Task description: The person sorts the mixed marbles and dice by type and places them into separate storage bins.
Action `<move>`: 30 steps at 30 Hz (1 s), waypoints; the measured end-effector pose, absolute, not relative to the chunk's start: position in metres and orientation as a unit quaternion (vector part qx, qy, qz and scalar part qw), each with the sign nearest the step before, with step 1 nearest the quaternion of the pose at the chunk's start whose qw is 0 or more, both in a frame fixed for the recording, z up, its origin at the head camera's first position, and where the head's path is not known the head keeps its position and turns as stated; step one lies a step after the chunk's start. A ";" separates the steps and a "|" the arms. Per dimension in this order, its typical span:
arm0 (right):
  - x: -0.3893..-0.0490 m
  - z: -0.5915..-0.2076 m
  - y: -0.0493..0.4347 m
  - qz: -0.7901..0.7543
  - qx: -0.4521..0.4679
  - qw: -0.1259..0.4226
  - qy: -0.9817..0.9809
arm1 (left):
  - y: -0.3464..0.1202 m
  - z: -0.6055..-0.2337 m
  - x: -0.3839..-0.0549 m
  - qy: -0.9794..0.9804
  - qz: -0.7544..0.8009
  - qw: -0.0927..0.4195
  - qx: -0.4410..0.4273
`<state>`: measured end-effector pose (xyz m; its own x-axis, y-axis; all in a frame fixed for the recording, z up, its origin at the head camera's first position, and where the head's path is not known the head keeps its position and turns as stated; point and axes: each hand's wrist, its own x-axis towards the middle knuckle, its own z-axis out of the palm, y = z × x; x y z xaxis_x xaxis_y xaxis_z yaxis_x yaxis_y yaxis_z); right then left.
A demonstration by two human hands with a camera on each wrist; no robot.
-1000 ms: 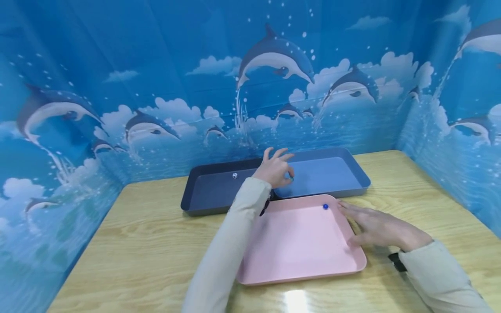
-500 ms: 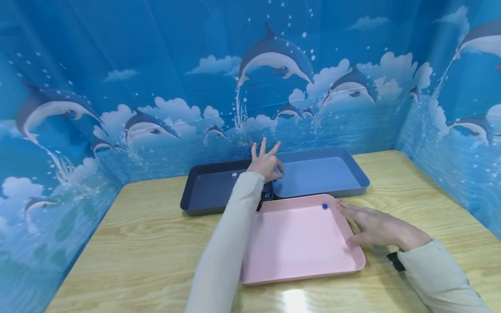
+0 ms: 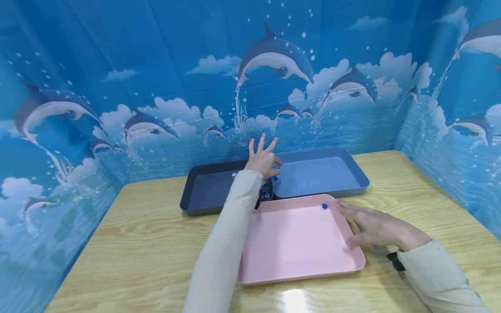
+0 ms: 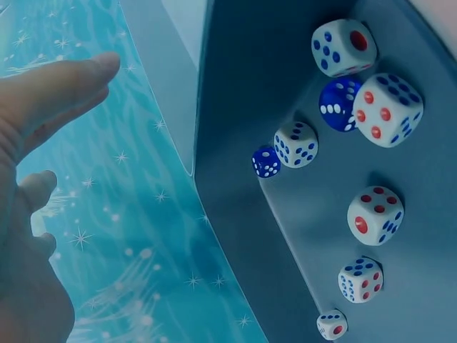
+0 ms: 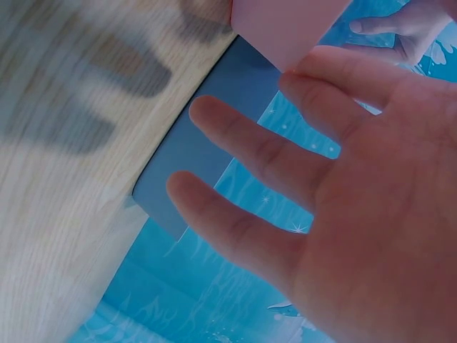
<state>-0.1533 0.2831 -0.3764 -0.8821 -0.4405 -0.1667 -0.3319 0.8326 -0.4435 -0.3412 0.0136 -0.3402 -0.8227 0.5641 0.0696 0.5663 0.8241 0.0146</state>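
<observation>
Over the meeting point of the dark tray [image 3: 209,189] and the blue tray [image 3: 318,176], my left hand [image 3: 261,163] has three fingers raised and its thumb and index finger bent toward each other. A pale speckled die [image 3: 277,165] shows between them; I cannot tell whether they grip it. Just below is a blue die [image 3: 275,178]. In the left wrist view, several white dice [image 4: 375,214] and blue dice [image 4: 341,103] lie in the dark tray. My right hand [image 3: 381,228] touches the right wall of the pink tray [image 3: 297,239], its fingers relaxed. A blue die [image 3: 325,206] sits in that tray.
The trays stand on a wood-grain table [image 3: 148,243], dark and blue side by side at the back, pink in front. A dolphin-printed curtain [image 3: 176,65] rises behind the table and along its sides. One white die [image 3: 234,175] lies apart in the dark tray.
My left hand has moved left, from over the blue tray to the seam between the trays, its three raised fingers more upright. Dice beside that wrist now show. My right hand stays put.
</observation>
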 end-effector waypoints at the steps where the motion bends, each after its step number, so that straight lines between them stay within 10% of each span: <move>1: -0.154 -0.376 0.283 -0.205 -0.203 0.132 0.948 | 0.014 -0.340 -0.341 -0.955 -0.018 0.030 -0.295; 30: -0.153 -0.376 0.283 -0.197 -0.195 0.134 0.951 | 0.024 -0.341 -0.316 -0.921 -0.011 0.087 -0.379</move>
<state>-0.1533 0.2828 -0.3760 -0.8880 -0.4238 -0.1784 -0.3182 0.8465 -0.4268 -0.3163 0.0236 -0.3414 -0.6976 0.6964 0.1684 0.7002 0.7125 -0.0459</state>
